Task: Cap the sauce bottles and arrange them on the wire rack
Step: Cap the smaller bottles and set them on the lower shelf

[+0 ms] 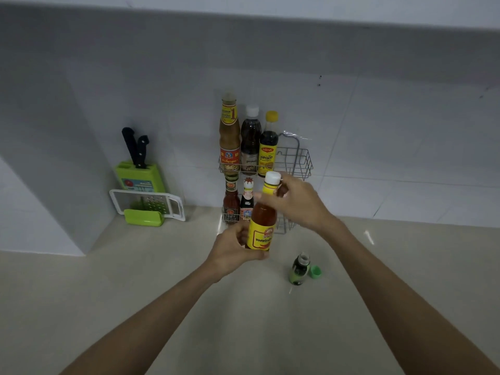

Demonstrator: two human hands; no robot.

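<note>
Fingers [238, 239] of the left hand [232, 250] wrap the chili sauce bottle [262, 220] low down; the right hand [300, 204] pinches its neck below the white cap [272, 178]. An uncapped green bottle [299, 269] stands mid-worktop [135, 280], green cap [315, 272] touching it. Behind, at the worktop's back edge, the wire rack [297, 161] holds five bottles.

Both bare forearms reach far into the scene and converge, the left hand [232, 249] cupped low in a grasp, the right hand [295, 204] higher, fingers seemingly pinched together.
</note>
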